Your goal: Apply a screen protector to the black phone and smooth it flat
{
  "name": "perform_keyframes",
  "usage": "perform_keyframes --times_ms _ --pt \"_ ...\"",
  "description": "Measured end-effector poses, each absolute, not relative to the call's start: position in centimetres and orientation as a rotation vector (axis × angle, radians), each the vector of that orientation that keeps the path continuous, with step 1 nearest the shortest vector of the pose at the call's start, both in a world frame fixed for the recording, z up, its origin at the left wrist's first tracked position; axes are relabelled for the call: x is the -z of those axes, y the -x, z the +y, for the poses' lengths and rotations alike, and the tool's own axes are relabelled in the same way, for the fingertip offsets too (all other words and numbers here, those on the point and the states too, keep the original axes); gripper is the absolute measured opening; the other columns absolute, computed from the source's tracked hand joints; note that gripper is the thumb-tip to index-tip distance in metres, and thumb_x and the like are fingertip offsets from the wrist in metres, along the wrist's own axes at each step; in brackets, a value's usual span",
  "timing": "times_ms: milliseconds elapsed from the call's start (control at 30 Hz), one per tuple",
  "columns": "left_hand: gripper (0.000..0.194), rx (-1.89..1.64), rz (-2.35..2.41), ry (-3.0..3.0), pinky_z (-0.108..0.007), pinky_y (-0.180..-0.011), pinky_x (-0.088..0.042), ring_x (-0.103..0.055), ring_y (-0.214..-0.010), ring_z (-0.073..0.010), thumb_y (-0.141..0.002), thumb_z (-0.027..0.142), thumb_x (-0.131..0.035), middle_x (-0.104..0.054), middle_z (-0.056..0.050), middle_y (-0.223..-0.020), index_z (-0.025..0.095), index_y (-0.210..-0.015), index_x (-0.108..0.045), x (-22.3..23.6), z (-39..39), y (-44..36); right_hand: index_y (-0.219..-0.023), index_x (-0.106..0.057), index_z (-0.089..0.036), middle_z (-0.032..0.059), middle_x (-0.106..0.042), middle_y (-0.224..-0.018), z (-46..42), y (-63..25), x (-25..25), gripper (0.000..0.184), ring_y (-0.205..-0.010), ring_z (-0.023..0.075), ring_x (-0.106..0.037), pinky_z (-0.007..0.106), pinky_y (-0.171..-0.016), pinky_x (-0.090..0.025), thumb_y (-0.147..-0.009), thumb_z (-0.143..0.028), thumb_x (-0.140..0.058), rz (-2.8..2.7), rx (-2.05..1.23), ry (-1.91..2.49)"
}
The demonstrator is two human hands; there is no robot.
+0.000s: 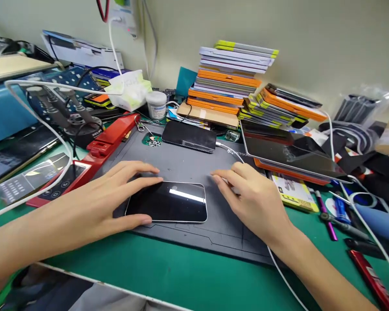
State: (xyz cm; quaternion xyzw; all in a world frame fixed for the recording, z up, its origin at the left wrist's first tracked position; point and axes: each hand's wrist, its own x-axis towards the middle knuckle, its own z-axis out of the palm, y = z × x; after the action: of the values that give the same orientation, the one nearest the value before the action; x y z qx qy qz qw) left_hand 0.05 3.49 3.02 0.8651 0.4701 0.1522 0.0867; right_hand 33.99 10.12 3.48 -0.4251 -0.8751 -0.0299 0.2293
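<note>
- Phone [171,205] is apparently steadied, 9 o'clock, by left hand [116,194]; fingers spread wide.
- Right hand [256,198], 3 o'clock: fingers narrow, hold cannot be told; for phone contact, reach toward 9 is needed.

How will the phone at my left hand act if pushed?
The phone should move as one stiff slab, being flat and straight-edged. Its glossy face, with a bright reflection, looks slippery and fragile. Lying flat on the mat, it probably won't tip or roll.

Bare grey mat [184,163] lies open between the hands [129,194]; the dark phone [188,136] blocks the far side.
</note>
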Motion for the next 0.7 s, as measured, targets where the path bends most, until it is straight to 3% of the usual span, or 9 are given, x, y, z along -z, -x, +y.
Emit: perform_keyframes --times_ms 100,233,367,500,700 --pt "0.044 -0.493 1.429 -2.567 -0.036 -0.114 -0.057 -0.063 -0.137 -0.0244 -0.108 0.050 -0.057 -0.059 0.003 -0.154 0.048 -0.152 -0.055 -2.5 3.7 -0.3 -0.123 -0.074 -0.024 0.0054 -0.076 -0.111 9.4 -34.0 -3.5 0.025 -0.095 0.0196 -0.072 0.034 -0.080 -0.055 -0.111 -0.025 -0.053 -2.472 -0.112 0.978" --pt "0.032 -0.669 1.529 -2.575 -0.034 -0.113 -0.053 -0.068 -0.124 -0.0211 -0.111 0.032 -0.055 -0.068 0.001 -0.140 0.039 -0.141 -0.063 -1.9 3.0 -0.8 -0.130 -0.069 -0.024 0.0049 -0.077 -0.126 9.2 -33.8 -3.2 0.026 -0.108 0.0233 -0.075 0.040 -0.093 -0.058 -0.109 -0.023 -0.053 -2.523 -0.176 0.864" --pt "0.022 -0.739 1.777 -2.434 -0.038 -0.110 -0.052 -0.068 -0.118 -0.0239 -0.110 0.038 -0.056 -0.070 -0.003 -0.129 0.031 -0.128 -0.068 -2.1 2.0 -1.7 -0.127 -0.071 -0.025 0.0070 -0.077 -0.124 9.2 -33.4 -3.0 0.025 -0.106 0.0269 -0.075 0.045 -0.091 -0.060 -0.109 -0.029 -0.053 -2.504 -0.191 0.902" --pt "0.024 -0.719 1.919 -2.199 -0.040 -0.104 -0.052 -0.066 -0.119 -0.0265 -0.109 0.046 -0.055 -0.071 -0.004 -0.124 0.028 -0.120 -0.066 -2.7 1.7 -2.4 -0.131 -0.071 -0.026 0.0086 -0.074 -0.127 9.3 -33.4 -3.0 0.029 -0.108 0.0277 -0.073 0.046 -0.092 -0.059 -0.108 -0.038 -0.058 -2.529 -0.264 0.927" --pt "0.026 -0.606 2.001 -2.071 -0.040 -0.093 -0.050 -0.067 -0.108 -0.0276 -0.108 0.045 -0.053 -0.074 -0.005 -0.115 0.024 -0.109 -0.069 -3.8 2.7 -2.8 -0.136 -0.070 -0.027 0.0097 -0.071 -0.131 9.6 -33.5 -2.9 0.036 -0.115 0.0296 -0.069 0.049 -0.098 -0.057 -0.108 -0.045 -0.057 -2.551 -0.346 0.943"
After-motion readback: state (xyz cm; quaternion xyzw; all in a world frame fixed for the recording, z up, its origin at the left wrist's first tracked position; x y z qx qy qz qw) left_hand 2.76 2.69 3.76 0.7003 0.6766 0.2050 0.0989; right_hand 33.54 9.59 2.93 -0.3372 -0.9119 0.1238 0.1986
